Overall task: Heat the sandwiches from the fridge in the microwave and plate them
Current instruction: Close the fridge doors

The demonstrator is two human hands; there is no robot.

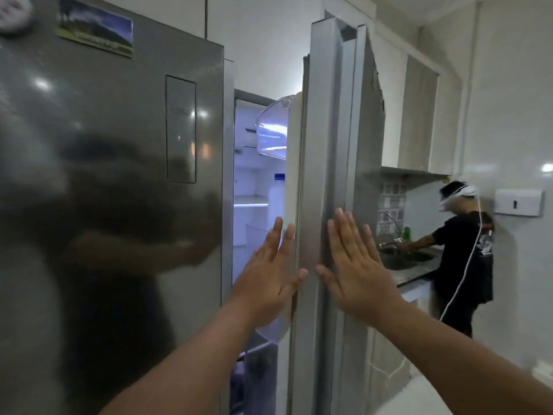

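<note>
Silver steel fridge door [323, 175], ajar, has the flat, unclenched left hand [273, 272] at its inner edge; the flat right hand [356, 265] presses its outer face.

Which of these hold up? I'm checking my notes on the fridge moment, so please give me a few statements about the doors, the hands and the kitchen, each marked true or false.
1. The right fridge door is partly open, with the lit interior showing. True.
2. Both hands are flat and hold nothing. True: the left hand is at the door's edge and the right hand on its outer face.
3. The left fridge door is wide open. False: it is closed.
4. A white bottle with a blue cap stands inside the fridge. True.
5. Nobody else is in the kitchen. False: another person stands at the sink.
</note>
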